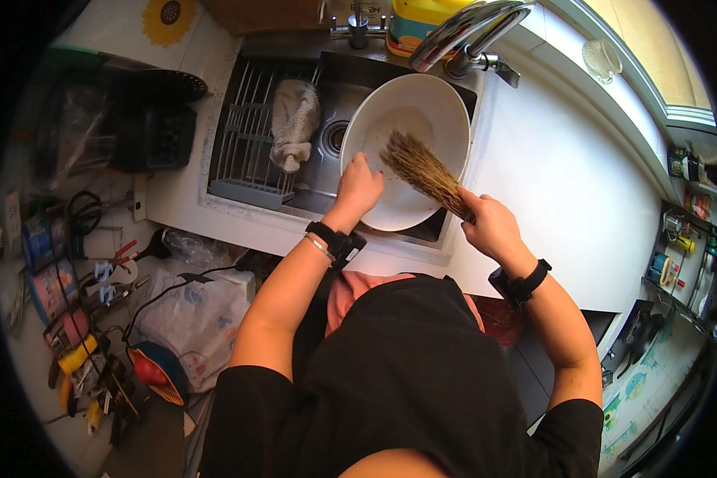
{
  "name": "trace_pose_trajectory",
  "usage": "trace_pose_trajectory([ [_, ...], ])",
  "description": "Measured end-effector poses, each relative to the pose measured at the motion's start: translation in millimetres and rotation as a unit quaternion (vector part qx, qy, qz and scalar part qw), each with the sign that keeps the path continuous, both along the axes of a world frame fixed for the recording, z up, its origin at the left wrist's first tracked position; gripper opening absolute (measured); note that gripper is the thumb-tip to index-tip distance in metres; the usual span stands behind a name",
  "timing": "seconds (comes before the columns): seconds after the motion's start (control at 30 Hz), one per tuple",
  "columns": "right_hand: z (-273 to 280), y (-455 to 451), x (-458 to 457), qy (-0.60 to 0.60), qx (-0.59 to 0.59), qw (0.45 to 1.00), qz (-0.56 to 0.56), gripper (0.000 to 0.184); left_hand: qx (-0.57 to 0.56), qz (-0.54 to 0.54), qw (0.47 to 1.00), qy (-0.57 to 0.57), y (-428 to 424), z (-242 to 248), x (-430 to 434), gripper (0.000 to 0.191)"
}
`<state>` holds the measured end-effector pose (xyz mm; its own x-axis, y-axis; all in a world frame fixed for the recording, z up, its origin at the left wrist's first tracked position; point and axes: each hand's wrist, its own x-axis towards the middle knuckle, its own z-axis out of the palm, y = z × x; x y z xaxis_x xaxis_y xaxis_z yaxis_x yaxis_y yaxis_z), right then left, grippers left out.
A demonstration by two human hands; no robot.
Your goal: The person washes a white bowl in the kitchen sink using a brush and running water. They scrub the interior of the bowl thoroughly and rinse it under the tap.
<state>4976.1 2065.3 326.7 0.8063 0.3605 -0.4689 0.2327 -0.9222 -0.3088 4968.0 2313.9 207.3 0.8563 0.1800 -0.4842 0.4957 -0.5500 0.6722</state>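
My right hand (pixel 490 226) grips the handle end of a straw brush (pixel 424 170), whose bristles reach into a large white bowl (pixel 448 113). That bowl rests tilted over the right part of a stainless steel sink (pixel 340 83). At the bowl's left rim, my left hand (pixel 360 184) has its fingers curled over the edge and seems to hold it. A crumpled grey-white cloth (pixel 294 122) lies on the metal drying rack (pixel 248 131) left of the drain (pixel 334 137).
A chrome faucet (pixel 466 45) arches above the bowl, beside a yellow jug (pixel 421 21). White countertop (pixel 561 179) extends right, with a glass cup (pixel 601 60) on the sill. A black rack (pixel 155 131) stands left. Hanging utensils and a plastic bag (pixel 185 316) are lower left.
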Motion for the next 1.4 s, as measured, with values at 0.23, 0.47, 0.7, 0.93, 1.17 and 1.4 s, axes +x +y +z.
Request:
trace_pose_trajectory([
  [0.23, 18.1, 13.5, -2.4, -0.063, -0.033, 0.996, 0.060, 0.053, 0.026, -0.030, 0.997, -0.069, 9.8, -4.0, -3.5, 0.035],
  [0.47, 22.8, 10.1, -1.8, -0.071, 0.002, 0.997, 0.034, 0.054, 0.003, -0.007, 0.999, -0.037, 0.4, -7.3, 2.9, 0.045],
  [0.7, 38.1, -16.2, -8.0, 0.017, 0.144, 0.989, -0.012, 0.057, -0.401, 0.272, 0.866, 0.120, -9.8, 5.5, 20.3, 0.075],
  [0.93, 44.7, -52.2, -15.1, -0.086, 0.057, 0.994, -0.025, 0.055, -0.301, 0.184, 0.934, 0.061, 5.9, -11.7, 31.1, 0.012],
  [1.17, 39.9, -46.6, -16.4, -0.128, 0.024, 0.991, -0.024, 0.053, 0.046, -0.033, 0.996, -0.074, 10.8, 6.0, 13.9, 0.018],
  [1.4, 36.5, -20.7, -4.5, -0.087, -0.009, 0.996, 0.006, 0.050, -0.022, -0.075, 0.995, -0.064, 0.5, 10.2, 13.1, 0.030],
])
